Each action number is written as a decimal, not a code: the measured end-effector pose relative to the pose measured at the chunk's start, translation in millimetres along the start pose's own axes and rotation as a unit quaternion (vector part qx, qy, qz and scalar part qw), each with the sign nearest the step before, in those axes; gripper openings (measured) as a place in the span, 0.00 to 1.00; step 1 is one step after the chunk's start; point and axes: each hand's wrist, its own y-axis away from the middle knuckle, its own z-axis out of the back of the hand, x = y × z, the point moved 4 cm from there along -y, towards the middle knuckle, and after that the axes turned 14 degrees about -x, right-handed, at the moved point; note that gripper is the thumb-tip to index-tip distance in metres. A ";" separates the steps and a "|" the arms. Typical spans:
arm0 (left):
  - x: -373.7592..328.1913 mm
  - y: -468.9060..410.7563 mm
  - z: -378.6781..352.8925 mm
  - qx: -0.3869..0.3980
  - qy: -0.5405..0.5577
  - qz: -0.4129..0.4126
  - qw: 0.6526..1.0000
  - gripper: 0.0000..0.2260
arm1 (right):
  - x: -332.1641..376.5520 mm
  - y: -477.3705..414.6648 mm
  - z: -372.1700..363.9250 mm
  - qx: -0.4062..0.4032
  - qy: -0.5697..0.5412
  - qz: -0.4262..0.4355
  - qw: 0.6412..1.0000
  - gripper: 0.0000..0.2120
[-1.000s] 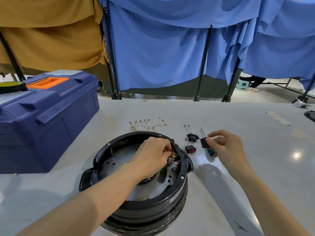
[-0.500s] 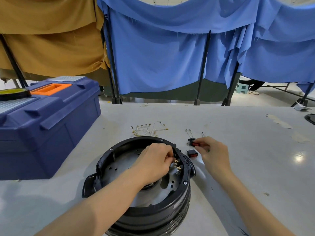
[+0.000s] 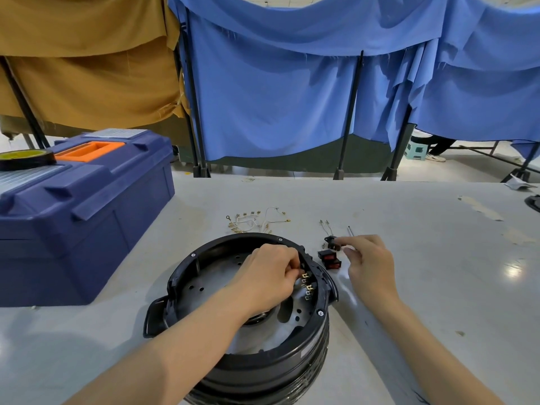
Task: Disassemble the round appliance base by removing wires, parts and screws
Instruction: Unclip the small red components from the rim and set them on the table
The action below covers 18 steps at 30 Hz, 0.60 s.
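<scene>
Round base [image 3: 251, 366] is sitting on the tabletop [image 3: 438, 287]. The left hand [image 3: 268, 273] is reaching inside it, its curled grip pinching the brass terminals [image 3: 306, 283]. The right hand [image 3: 369, 263] is arching over the black socket [image 3: 331, 242]; whether its grip is closing on it cannot be told.

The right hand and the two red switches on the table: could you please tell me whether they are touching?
Apart. The head view shows a strip of bare table between the right hand and the red switches.
</scene>
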 end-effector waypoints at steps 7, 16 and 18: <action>5.2 0.0 6.5 0.021 0.036 0.026 0.999 0.08 | 35.3 9.7 11.2 0.169 -0.190 -0.044 0.966 0.09; 3.0 -0.7 8.2 0.060 0.101 -0.008 0.993 0.07 | 39.7 18.5 5.5 0.206 -0.207 -0.055 0.955 0.02; 3.4 -0.9 8.4 0.061 0.100 -0.019 0.993 0.05 | 40.1 21.0 3.4 0.192 -0.203 -0.059 0.958 0.02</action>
